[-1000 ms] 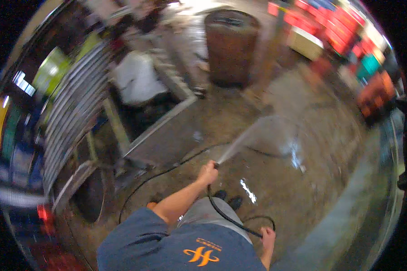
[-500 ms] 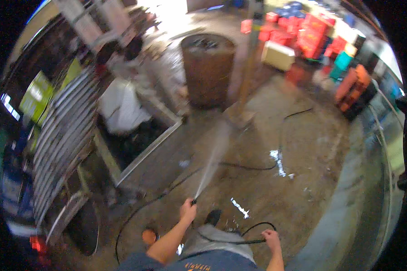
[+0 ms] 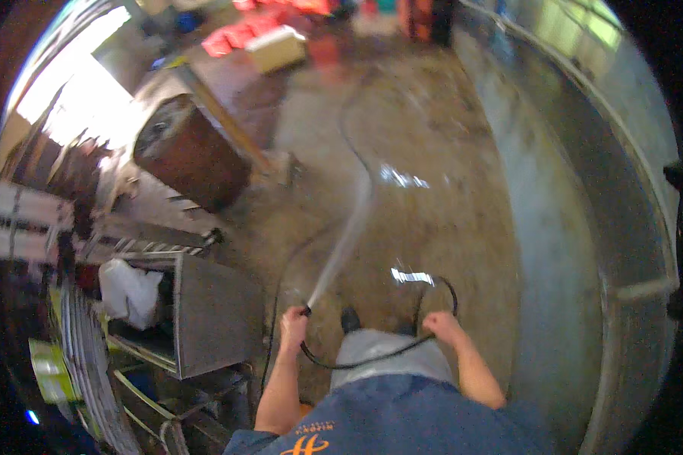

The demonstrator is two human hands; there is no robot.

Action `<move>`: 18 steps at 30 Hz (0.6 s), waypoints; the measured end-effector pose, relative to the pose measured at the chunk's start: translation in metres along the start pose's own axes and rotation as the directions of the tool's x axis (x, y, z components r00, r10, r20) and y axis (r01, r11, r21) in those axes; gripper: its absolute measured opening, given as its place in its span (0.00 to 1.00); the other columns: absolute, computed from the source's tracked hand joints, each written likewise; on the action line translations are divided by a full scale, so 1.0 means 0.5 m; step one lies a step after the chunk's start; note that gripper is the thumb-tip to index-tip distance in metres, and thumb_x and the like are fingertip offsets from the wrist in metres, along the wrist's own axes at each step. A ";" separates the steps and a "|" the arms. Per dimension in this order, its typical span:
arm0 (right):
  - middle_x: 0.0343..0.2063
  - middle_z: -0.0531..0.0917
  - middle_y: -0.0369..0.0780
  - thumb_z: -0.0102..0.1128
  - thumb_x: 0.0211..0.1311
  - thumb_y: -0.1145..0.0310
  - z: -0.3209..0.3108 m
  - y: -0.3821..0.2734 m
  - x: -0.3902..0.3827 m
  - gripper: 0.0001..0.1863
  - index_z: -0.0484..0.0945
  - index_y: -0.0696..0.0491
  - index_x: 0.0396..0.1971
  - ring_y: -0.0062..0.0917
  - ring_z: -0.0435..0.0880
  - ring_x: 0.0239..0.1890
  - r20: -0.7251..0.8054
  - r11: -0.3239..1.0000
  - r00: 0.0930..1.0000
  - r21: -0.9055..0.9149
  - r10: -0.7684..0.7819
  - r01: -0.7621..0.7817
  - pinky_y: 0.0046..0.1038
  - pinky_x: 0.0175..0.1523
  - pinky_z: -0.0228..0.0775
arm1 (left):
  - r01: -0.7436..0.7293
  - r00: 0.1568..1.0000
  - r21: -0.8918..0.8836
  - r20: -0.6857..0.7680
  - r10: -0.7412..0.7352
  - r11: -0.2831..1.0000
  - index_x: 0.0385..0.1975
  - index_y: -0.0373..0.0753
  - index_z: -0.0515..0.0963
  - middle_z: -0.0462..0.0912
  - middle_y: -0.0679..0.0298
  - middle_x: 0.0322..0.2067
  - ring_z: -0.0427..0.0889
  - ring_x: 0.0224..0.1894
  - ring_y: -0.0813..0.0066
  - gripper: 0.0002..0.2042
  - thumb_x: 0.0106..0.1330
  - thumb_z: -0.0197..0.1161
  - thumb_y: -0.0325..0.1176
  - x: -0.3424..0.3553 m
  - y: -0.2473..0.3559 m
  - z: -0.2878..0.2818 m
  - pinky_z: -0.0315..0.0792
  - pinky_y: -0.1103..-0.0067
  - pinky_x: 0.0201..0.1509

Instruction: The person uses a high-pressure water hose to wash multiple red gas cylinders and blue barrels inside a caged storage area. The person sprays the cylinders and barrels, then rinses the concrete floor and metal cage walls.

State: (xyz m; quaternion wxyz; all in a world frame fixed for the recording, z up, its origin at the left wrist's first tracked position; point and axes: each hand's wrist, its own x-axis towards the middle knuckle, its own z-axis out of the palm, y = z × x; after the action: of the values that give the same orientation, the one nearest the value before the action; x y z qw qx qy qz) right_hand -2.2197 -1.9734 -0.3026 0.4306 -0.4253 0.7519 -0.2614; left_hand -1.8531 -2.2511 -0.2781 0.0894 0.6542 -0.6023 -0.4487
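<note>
My left hand [image 3: 294,327] is closed round the nozzle [image 3: 305,311] of a black hose, in front of my left side. A white spray of water [image 3: 341,250] shoots from it, away from me and slightly right, onto the wet brown floor [image 3: 448,227]. From the nozzle the black hose [image 3: 357,365] sags in a curve across my waist to my right hand [image 3: 443,326]. That hand is closed on the hose, which loops up beyond it and drops to the floor. More of the hose trails over the floor ahead, blurred in part.
At left stands a metal-framed cabinet [image 3: 216,315] holding a white bag [image 3: 131,292], beside corrugated sheeting [image 3: 87,356]. Farther off are a rusty drum [image 3: 193,155] and a post [image 3: 224,117]. Red crates [image 3: 254,32] and a cream box [image 3: 275,50] lie beyond. A low concrete wall [image 3: 542,220] runs along the right.
My view has turned to the right, so the drum and cabinet sit farther left. The spray has swung over to the floor right of the post. Both hands keep their hold on the hose.
</note>
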 end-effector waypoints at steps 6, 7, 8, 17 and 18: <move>0.27 0.85 0.45 0.59 0.55 0.55 0.002 0.023 -0.082 0.16 0.84 0.53 0.30 0.40 0.84 0.31 -0.044 0.985 0.989 0.103 0.144 -0.139 0.37 0.37 0.73 | -0.105 0.989 0.080 0.110 0.096 0.991 0.45 0.39 0.80 0.80 0.62 0.22 0.77 0.22 0.75 0.16 0.55 0.59 0.26 -0.028 0.085 0.026 0.72 0.75 0.28; 0.27 0.85 0.45 0.59 0.56 0.55 -0.002 0.034 -0.089 0.16 0.84 0.53 0.30 0.40 0.84 0.31 -0.050 0.986 0.988 0.087 0.147 -0.142 0.38 0.37 0.73 | -0.084 0.990 0.069 0.116 0.076 0.994 0.45 0.39 0.80 0.80 0.61 0.23 0.77 0.23 0.75 0.16 0.55 0.59 0.26 -0.029 0.099 0.036 0.72 0.75 0.28; 0.27 0.85 0.45 0.59 0.56 0.55 -0.005 0.042 -0.091 0.16 0.84 0.52 0.31 0.40 0.84 0.31 -0.058 0.987 0.987 0.072 0.150 -0.146 0.38 0.37 0.73 | -0.115 0.991 0.117 0.076 0.107 0.986 0.45 0.38 0.79 0.81 0.61 0.23 0.78 0.24 0.74 0.16 0.55 0.60 0.27 -0.032 0.109 0.040 0.72 0.74 0.30; 0.32 0.85 0.47 0.58 0.57 0.56 -0.036 0.050 -0.114 0.16 0.84 0.52 0.32 0.42 0.84 0.37 -0.111 0.975 0.970 0.069 0.218 -0.211 0.40 0.42 0.74 | -0.238 0.971 0.229 0.044 0.234 0.944 0.46 0.37 0.79 0.82 0.58 0.27 0.81 0.30 0.70 0.16 0.56 0.59 0.29 -0.031 0.221 0.073 0.73 0.73 0.36; 0.32 0.85 0.47 0.58 0.57 0.56 -0.037 0.042 -0.118 0.16 0.84 0.53 0.32 0.42 0.84 0.37 -0.108 0.972 0.967 0.070 0.230 -0.224 0.40 0.43 0.74 | -0.232 0.973 0.207 0.029 0.231 0.951 0.46 0.37 0.79 0.82 0.58 0.27 0.81 0.30 0.68 0.17 0.56 0.60 0.29 -0.027 0.225 0.073 0.73 0.72 0.36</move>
State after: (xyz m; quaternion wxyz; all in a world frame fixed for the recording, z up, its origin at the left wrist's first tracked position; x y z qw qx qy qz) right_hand -2.2288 -1.9112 -0.2845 0.4256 -0.3082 0.8114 -0.2558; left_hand -1.9562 -2.2532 -0.2188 0.0708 0.5841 -0.7186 -0.3707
